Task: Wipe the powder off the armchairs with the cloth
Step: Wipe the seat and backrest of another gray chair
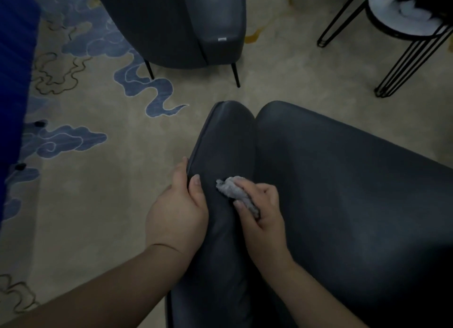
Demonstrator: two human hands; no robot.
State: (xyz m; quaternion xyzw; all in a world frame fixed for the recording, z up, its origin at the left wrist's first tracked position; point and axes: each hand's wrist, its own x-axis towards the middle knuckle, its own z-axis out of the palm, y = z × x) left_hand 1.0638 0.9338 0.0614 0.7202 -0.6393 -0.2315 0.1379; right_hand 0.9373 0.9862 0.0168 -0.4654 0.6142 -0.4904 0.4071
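A dark grey leather armchair (343, 192) fills the lower right of the head view. Its armrest (228, 136) runs up the middle. My left hand (179, 210) grips the armrest's outer left edge, thumb on top and fingers curled round the seam. My right hand (259, 212) holds a bunched grey cloth (232, 187) and presses it on the top of the armrest, just right of my left thumb. The light is dim, and I make out no powder on the leather. A second dark armchair (186, 21) stands at the top, a short way off across the carpet.
A beige carpet (98, 205) with blue cloud patterns covers the floor. A round side table on thin black metal legs (402, 48) stands at the top right with something white on it. A blue object (14, 82) lines the left edge.
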